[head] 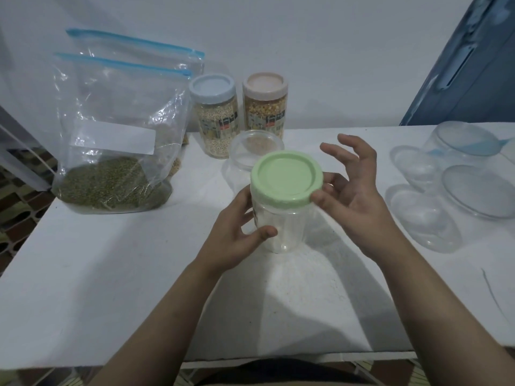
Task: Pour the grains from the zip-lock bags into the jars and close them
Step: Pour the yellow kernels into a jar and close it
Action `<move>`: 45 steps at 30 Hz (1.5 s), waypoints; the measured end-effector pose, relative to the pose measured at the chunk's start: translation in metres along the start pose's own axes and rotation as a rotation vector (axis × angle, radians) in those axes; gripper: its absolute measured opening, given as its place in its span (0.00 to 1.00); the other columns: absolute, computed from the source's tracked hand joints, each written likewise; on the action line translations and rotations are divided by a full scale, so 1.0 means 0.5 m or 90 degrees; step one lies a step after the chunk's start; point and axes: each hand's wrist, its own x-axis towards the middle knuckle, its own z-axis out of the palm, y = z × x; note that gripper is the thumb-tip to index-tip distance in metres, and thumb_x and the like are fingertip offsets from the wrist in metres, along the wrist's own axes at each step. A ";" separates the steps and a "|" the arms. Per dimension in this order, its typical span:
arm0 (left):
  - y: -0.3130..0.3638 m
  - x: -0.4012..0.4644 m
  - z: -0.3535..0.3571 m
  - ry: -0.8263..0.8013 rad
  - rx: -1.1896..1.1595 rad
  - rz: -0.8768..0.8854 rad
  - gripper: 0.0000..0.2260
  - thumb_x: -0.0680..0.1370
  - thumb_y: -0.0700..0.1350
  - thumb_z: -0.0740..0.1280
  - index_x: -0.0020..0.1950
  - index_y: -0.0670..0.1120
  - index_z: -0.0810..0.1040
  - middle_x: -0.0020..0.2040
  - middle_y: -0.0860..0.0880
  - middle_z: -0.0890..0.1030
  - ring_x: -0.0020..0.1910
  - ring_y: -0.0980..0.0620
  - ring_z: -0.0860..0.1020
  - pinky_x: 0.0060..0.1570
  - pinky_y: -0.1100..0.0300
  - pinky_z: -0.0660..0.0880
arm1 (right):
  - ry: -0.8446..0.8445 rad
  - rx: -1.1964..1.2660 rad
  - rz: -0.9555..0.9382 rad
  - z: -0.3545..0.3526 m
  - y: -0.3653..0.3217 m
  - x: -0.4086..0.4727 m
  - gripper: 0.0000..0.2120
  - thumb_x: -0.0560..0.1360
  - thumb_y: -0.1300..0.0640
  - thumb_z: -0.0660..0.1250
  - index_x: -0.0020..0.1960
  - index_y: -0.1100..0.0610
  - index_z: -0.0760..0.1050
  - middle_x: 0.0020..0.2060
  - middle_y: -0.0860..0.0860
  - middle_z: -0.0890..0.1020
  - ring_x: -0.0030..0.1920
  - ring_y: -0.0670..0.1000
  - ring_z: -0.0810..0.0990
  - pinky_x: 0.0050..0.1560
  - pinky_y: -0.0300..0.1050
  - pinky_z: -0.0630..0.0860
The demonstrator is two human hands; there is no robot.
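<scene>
One clear jar (281, 227) with a pale green lid (287, 178) is seen at the centre of the frame, empty and with the lid seated on its mouth. Its body is gripped by the left hand (237, 232), thumb curled across the front wall and fingers wrapped behind. The right hand (354, 190) is spread beside the lid, fingers splayed and loosely bent; only the thumb tip is touching the lid's rim, and nothing is clasped. Bare white table (111, 274) is left open below and to the lower left of the jar, up to the near edge at the bottom of the frame. Just above the jar a clear round container (255, 146) is set, and behind it two filled, lidded jars stand near the wall: a blue-lidded jar (216, 115) and a beige-lidded jar (264, 104). At upper left a zip-lock bag (117, 140) of green grains is propped upright near the table's left edge, a second bag (139, 48) behind it. Clear plastic bowls (473, 176) are crowded at the right edge.
</scene>
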 end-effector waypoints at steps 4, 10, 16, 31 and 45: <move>0.000 -0.003 0.001 -0.006 -0.001 -0.013 0.40 0.72 0.64 0.71 0.76 0.44 0.64 0.70 0.52 0.73 0.70 0.52 0.73 0.67 0.48 0.73 | 0.005 -0.041 0.000 -0.005 -0.003 -0.007 0.29 0.77 0.45 0.67 0.72 0.45 0.58 0.69 0.40 0.67 0.57 0.47 0.78 0.61 0.43 0.74; 0.009 -0.004 -0.003 -0.016 -0.009 -0.033 0.40 0.72 0.63 0.71 0.76 0.44 0.63 0.70 0.52 0.74 0.70 0.52 0.73 0.68 0.45 0.72 | -0.088 -0.117 -0.014 0.006 -0.022 -0.002 0.29 0.73 0.46 0.71 0.70 0.38 0.63 0.69 0.39 0.68 0.70 0.44 0.69 0.70 0.46 0.70; 0.014 -0.001 -0.008 -0.021 -0.010 -0.051 0.39 0.71 0.63 0.72 0.76 0.46 0.64 0.69 0.53 0.75 0.70 0.51 0.72 0.69 0.42 0.70 | -0.124 -0.057 0.000 -0.001 -0.025 0.002 0.08 0.75 0.49 0.69 0.53 0.46 0.73 0.75 0.44 0.67 0.76 0.48 0.63 0.73 0.61 0.62; 0.016 0.006 -0.017 -0.052 -0.014 -0.085 0.41 0.70 0.59 0.75 0.76 0.43 0.64 0.70 0.49 0.74 0.72 0.50 0.70 0.71 0.42 0.67 | -0.149 0.046 0.008 -0.028 -0.029 0.009 0.08 0.75 0.63 0.69 0.52 0.59 0.74 0.75 0.50 0.67 0.74 0.50 0.67 0.73 0.50 0.65; 0.020 0.014 -0.023 -0.073 -0.039 -0.090 0.41 0.69 0.59 0.76 0.74 0.42 0.66 0.68 0.48 0.76 0.70 0.49 0.73 0.69 0.40 0.69 | 0.003 -0.071 -0.046 0.022 -0.017 0.019 0.33 0.62 0.46 0.80 0.57 0.42 0.62 0.64 0.47 0.64 0.65 0.50 0.72 0.64 0.44 0.74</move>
